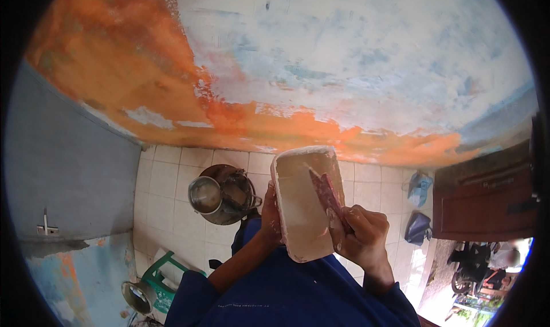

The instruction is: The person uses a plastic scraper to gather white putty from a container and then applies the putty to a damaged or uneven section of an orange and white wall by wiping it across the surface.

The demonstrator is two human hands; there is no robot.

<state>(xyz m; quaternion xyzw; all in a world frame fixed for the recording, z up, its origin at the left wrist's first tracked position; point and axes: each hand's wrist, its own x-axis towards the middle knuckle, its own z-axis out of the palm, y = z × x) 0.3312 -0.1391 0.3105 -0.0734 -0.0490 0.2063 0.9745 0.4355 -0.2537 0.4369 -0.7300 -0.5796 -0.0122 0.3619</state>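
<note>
A rectangular beige tray with whitish putty smears on its rim is held up in front of my body. My left hand grips its left side, fingers partly hidden behind and under it. In my right hand is a reddish putty scraper, caked with pale material, its tip pointing up and left over the tray's inside. My right fingers are closed round the scraper at the tray's right edge. A thin, pale film covers the tray's bottom.
Ahead stands a wall in orange and patchy white. Left of the tray, a round basin with a metal pot sits on the tiled floor. A green plastic stool is lower left, bags lie right, and a motorcycle stands outside.
</note>
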